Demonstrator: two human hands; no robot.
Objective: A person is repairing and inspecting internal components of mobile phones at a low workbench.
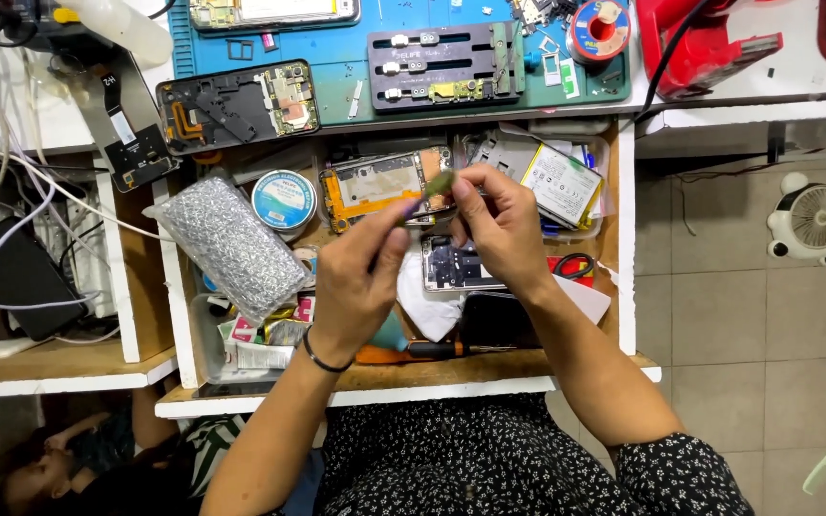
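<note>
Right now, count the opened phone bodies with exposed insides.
4, perhaps more hidden in the clutter: black phone frame on the blue mat, orange-edged phone and grey phone chassis in the drawer, one phone at the top edge.

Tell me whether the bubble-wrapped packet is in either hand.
No: the bubble-wrapped packet lies in the drawer, left of both hands, which pinch a small green part.

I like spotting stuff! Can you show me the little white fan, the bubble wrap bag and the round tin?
white fan (816, 218), head view, on its round grille.
bubble wrap bag (231, 244), head view, on its middle.
round tin (284, 200), head view, on its lid.
</note>
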